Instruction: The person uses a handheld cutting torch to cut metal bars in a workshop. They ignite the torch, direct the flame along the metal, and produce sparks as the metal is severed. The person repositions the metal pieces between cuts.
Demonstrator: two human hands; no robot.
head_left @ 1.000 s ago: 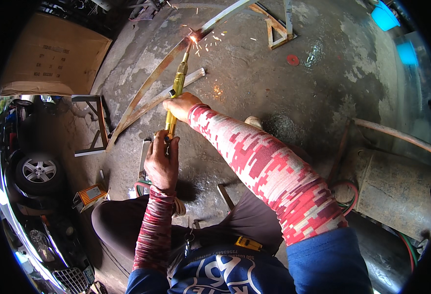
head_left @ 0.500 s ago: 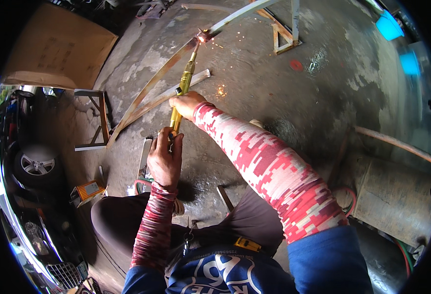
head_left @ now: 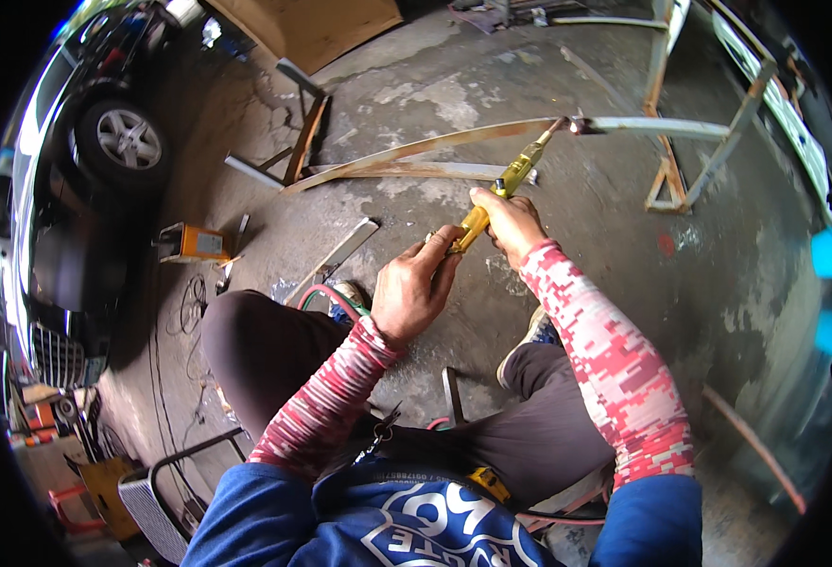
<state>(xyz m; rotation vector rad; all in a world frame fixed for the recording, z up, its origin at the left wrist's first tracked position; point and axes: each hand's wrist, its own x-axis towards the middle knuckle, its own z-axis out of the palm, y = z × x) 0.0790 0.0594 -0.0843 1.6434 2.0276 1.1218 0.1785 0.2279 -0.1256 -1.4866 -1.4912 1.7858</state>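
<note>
My right hand (head_left: pixel 511 222) is closed around the brass cutting torch (head_left: pixel 525 165), while my left hand (head_left: pixel 416 288) grips its lower end. The torch angles up and away to the right. Its tip meets a long rusty flat bar (head_left: pixel 435 144) at a dark spot with a small glint, beside a pale metal strip (head_left: pixel 652 125) that runs on toward an upright frame (head_left: pixel 737 128). A second rusty bar (head_left: pixel 407 170) lies just under the long one. Red and green hoses (head_left: pixel 321 295) show below my left hand.
A dark car (head_left: pixel 71 236) stands at left, near an orange box (head_left: pixel 194 244) and cables. Metal frames (head_left: pixel 307 142) lie on the stained floor (head_left: pixel 605 255), with cardboard (head_left: pixel 312 28) behind. A loose strip (head_left: pixel 340 248), a rusty tube (head_left: pixel 756 444) and blue basins (head_left: pixel 824 250) are around me.
The view has turned, so the car sits higher and the bars run more level. The torch now leans further rightward, both hands still on it. The bright sparks seen earlier no longer show.
</note>
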